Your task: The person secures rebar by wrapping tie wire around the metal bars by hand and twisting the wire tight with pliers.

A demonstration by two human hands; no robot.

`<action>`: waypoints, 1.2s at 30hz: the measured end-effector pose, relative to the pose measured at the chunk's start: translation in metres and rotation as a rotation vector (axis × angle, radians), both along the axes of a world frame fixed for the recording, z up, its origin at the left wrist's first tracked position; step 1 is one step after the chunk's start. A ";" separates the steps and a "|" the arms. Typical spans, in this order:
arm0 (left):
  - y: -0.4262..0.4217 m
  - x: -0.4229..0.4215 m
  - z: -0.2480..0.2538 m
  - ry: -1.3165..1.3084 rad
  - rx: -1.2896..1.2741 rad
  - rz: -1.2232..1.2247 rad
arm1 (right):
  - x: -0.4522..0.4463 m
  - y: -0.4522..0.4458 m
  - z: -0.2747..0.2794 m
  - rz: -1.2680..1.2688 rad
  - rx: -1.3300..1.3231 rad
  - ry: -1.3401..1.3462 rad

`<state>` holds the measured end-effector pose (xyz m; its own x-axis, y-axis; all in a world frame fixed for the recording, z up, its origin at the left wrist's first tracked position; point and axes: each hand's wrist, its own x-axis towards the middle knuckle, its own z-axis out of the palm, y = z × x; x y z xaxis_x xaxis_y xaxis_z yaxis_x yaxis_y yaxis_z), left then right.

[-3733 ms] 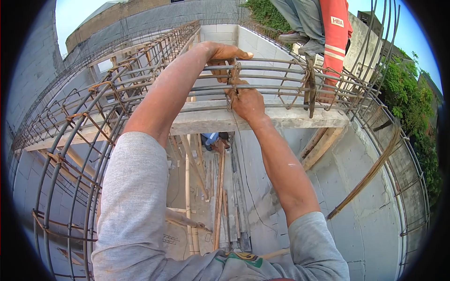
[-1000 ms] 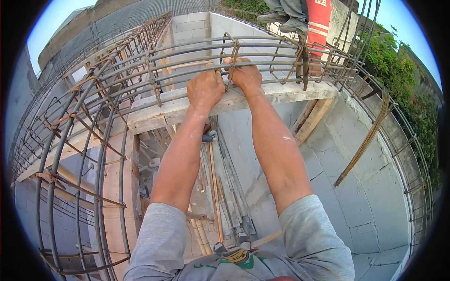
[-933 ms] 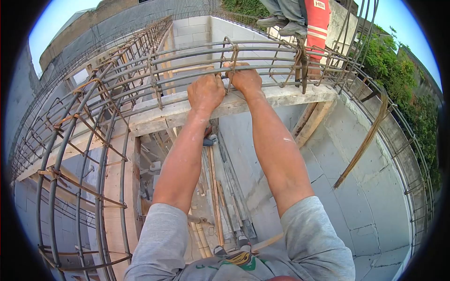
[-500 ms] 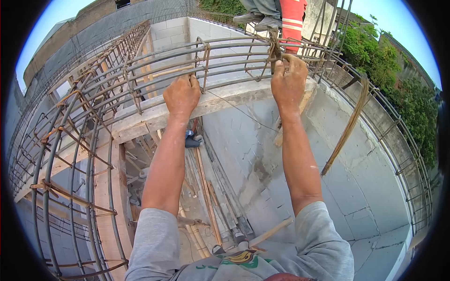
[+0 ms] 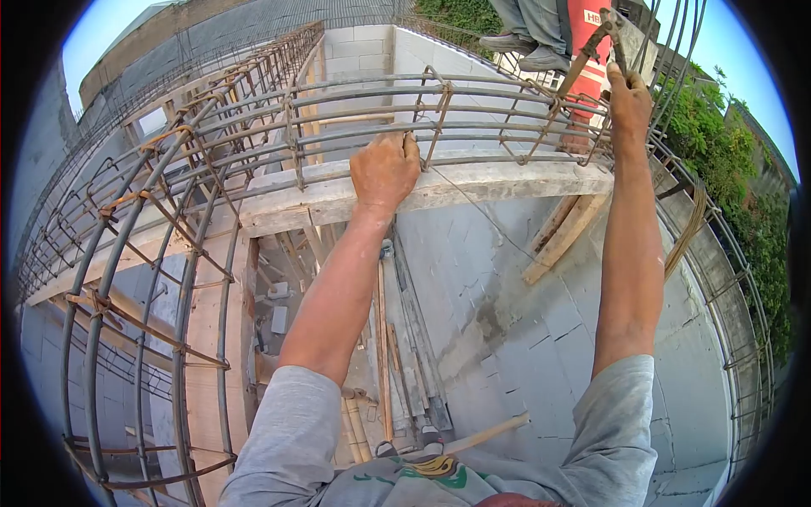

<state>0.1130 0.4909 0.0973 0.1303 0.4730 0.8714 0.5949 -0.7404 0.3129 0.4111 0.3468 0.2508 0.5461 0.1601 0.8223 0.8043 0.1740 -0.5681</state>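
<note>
Rebar cage (image 5: 443, 106) at twelve o'clock: my left hand (image 5: 384, 171) curled there, hold hidden; my right hand (image 5: 630, 106) clasping pincers (image 5: 603, 32), one o'clock.

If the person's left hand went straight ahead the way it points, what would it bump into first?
Most likely the long steel bar right in front of the left hand. The fingers may already be touching it; I can't tell how much gap there is.
</note>
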 end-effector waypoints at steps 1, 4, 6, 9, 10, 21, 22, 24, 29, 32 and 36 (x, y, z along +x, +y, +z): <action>-0.002 0.000 0.000 -0.012 0.000 -0.014 | -0.002 -0.017 0.021 -0.002 -0.054 0.033; 0.003 0.000 -0.001 -0.033 -0.028 -0.032 | -0.030 -0.065 0.047 0.294 0.338 0.099; 0.000 -0.001 0.001 -0.026 -0.050 -0.033 | -0.056 -0.103 0.044 0.369 0.424 0.187; -0.002 -0.002 0.001 -0.059 -0.026 -0.062 | -0.067 -0.145 0.002 0.809 0.404 0.275; -0.003 -0.002 0.002 -0.064 -0.021 -0.073 | -0.080 -0.151 -0.015 0.808 0.348 0.338; -0.003 -0.002 0.004 -0.060 -0.043 -0.048 | -0.202 -0.147 -0.274 0.969 -0.510 1.330; -0.003 -0.001 0.002 -0.046 -0.050 -0.046 | -0.212 -0.154 -0.284 0.991 -0.559 1.401; -0.001 -0.001 0.000 -0.023 0.009 -0.029 | -0.236 -0.167 -0.309 0.993 -0.662 1.570; 0.002 0.000 -0.001 -0.030 0.001 -0.034 | -0.285 -0.199 -0.358 0.925 -0.839 1.799; 0.001 0.000 0.000 -0.042 -0.039 -0.026 | -0.282 -0.207 -0.338 0.967 -0.860 1.535; 0.002 0.002 0.000 -0.050 -0.024 -0.034 | -0.267 -0.226 -0.336 1.303 -0.698 1.630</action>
<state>0.1146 0.4930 0.0976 0.1035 0.4894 0.8659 0.5524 -0.7522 0.3591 0.1444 0.1205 -0.0848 -0.1242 0.8867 -0.4454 -0.6641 -0.4078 -0.6266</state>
